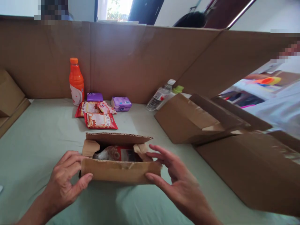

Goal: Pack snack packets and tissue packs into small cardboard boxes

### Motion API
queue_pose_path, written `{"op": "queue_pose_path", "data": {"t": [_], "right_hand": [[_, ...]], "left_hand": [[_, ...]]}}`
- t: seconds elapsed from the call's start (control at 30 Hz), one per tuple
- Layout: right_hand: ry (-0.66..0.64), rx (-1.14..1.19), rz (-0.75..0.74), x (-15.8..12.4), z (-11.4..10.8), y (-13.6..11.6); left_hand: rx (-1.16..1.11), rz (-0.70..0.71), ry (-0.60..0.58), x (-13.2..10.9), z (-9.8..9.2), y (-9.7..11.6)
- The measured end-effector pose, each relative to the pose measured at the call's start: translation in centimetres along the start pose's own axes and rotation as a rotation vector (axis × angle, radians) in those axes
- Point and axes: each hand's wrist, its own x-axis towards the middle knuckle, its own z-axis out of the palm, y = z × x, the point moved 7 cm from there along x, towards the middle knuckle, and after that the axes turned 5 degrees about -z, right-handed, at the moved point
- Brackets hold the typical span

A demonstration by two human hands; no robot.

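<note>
A small cardboard box (117, 171) with raised flaps stands in front of me, its top open. Inside lies a bottle (114, 153) on its side, clear at one end with a red and dark label; its lower part is hidden by the front flap. My left hand (67, 178) grips the box's left end, thumb on the front flap and fingers at the side. At the opposite end my right hand (174, 173) holds the box, thumb against the front flap and fingers along the right side flap.
Red snack packets (100, 121), purple tissue packs (121, 104) and an orange bottle (76, 82) are behind the box. A clear water bottle (160, 96) leans at the back right beside large cardboard boxes (248, 168). A tall cardboard wall (131, 59) bounds the green cloth (47, 125).
</note>
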Motion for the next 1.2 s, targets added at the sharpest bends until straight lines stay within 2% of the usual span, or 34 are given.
{"op": "queue_pose_path", "data": {"t": [0.07,0.13,0.2,0.27,0.47,0.6,0.67,0.73,0.83,0.97,1.03,1.1,1.2], "right_hand": [[0.093,-0.009,0.008,-0.7,0.1,0.1],[0.152,-0.029,-0.025,-1.1,0.2,-0.3],[0.168,-0.069,-0.063,-0.8,0.2,-0.8],[0.152,-0.121,-0.096,0.0,0.0,-0.9],[-0.068,-0.047,-0.189,2.1,0.6,0.3],[-0.153,-0.001,-0.324,0.8,0.9,0.0],[-0.221,-0.015,-0.357,0.2,1.0,-0.3],[-0.282,-0.072,-0.372,0.4,0.9,-0.6],[-0.400,-0.184,-0.393,2.1,1.4,-1.5],[-0.611,-0.191,-0.406,5.2,3.1,-3.0],[-0.625,-0.156,-0.408,6.1,3.2,-3.5],[-0.583,-0.147,-0.379,6.0,2.4,-3.3],[-0.485,-0.191,-0.251,3.6,-0.4,-1.1]], "left_hand": [[-0.012,-0.042,0.047,0.0,0.1,-0.4],[0.000,-0.141,0.113,-0.4,0.2,-1.3],[0.026,-0.235,0.145,-0.8,0.5,-2.2],[0.058,-0.254,0.137,-0.8,0.8,-2.6],[0.080,-0.114,-0.043,1.0,1.6,-2.6],[0.012,0.025,0.007,0.4,1.5,-2.4],[-0.006,-0.012,0.006,-0.4,1.6,-3.0],[-0.041,-0.073,-0.055,-1.1,2.0,-3.7],[-0.073,-0.081,-0.153,-2.0,2.2,-4.1],[0.040,-0.050,-0.140,-1.9,1.9,-5.0],[0.074,-0.025,-0.119,-1.3,2.3,-5.2],[0.084,0.004,-0.116,-0.6,3.4,-4.8],[0.087,0.025,-0.167,0.3,6.0,-3.1]]}}
